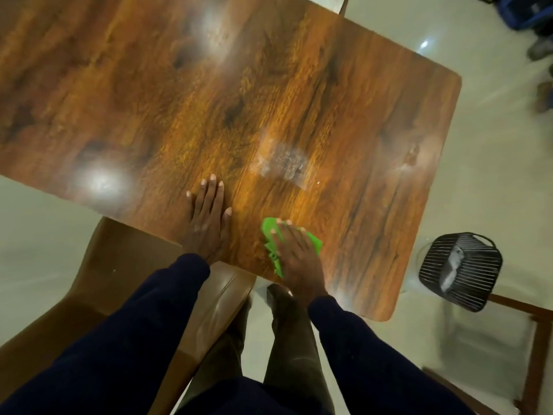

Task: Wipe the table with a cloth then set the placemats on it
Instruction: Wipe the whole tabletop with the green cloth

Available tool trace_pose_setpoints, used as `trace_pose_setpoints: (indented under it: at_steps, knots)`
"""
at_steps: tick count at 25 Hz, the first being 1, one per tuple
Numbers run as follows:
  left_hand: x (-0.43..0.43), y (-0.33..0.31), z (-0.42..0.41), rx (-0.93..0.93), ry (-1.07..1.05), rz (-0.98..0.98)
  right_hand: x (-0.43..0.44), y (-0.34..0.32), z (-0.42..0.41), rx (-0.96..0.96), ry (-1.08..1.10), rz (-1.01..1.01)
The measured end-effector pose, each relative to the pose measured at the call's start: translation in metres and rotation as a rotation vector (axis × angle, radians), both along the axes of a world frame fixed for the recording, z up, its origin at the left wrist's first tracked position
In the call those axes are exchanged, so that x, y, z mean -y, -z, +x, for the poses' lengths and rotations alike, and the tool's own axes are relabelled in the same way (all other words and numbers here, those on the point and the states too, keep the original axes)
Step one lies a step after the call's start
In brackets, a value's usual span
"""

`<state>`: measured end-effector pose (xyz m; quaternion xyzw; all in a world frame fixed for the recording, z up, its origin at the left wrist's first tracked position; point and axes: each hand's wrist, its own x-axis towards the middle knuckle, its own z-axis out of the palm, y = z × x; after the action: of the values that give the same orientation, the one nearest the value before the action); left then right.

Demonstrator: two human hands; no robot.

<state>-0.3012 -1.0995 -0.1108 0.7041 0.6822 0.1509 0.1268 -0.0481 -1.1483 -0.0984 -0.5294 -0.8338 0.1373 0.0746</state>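
Note:
A glossy brown wooden table (pixel 269 94) fills most of the head view. My right hand (pixel 299 259) presses flat on a bright green cloth (pixel 270 235) near the table's front edge, fingers straight. My left hand (pixel 208 217) rests flat on the bare wood just left of the cloth, fingers spread. A whitish wet smear (pixel 281 160) lies on the wood beyond the cloth. No placemats are in view.
A brown chair (pixel 125 280) stands under the table's front edge at the left. A dark slatted basket (pixel 460 271) sits on a wooden seat at the right. Pale tiled floor (pixel 493 145) surrounds the table. Dark objects (pixel 538 31) lie at the top right.

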Motion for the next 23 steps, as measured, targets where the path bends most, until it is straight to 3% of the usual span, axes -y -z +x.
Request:
trace_pose_setpoints:
  at_steps: [3,7,9,12,14,16,19,21,23]
  knots:
    - [-0.037,0.005,0.004,0.005,-0.015,0.015,-0.035,-0.001,0.046,0.088,0.291,-0.035]
    - [-0.048,0.014,0.011,-0.042,-0.079,0.068,-0.137,0.004,0.032,0.069,0.537,0.044]
    - [-0.047,0.017,0.011,-0.052,-0.076,0.066,-0.174,0.008,0.003,0.049,0.484,0.054]
    - [-0.048,0.015,0.009,-0.055,-0.075,0.028,-0.166,0.004,-0.033,0.0,0.214,0.03]
    - [-0.048,0.014,0.01,-0.073,-0.077,0.024,-0.133,0.006,-0.019,0.017,-0.095,0.009]
    - [-0.051,0.013,0.01,-0.082,-0.078,0.03,-0.121,0.003,0.021,0.041,-0.246,0.0]
    - [-0.051,0.009,0.013,-0.088,-0.097,-0.004,-0.157,-0.002,0.055,0.058,-0.005,-0.016]
    - [-0.051,0.008,0.014,-0.092,-0.109,-0.028,-0.205,-0.008,0.031,0.078,0.165,-0.016]
    - [-0.049,0.01,0.013,-0.113,-0.098,-0.038,-0.235,-0.007,-0.013,0.057,0.19,-0.006]
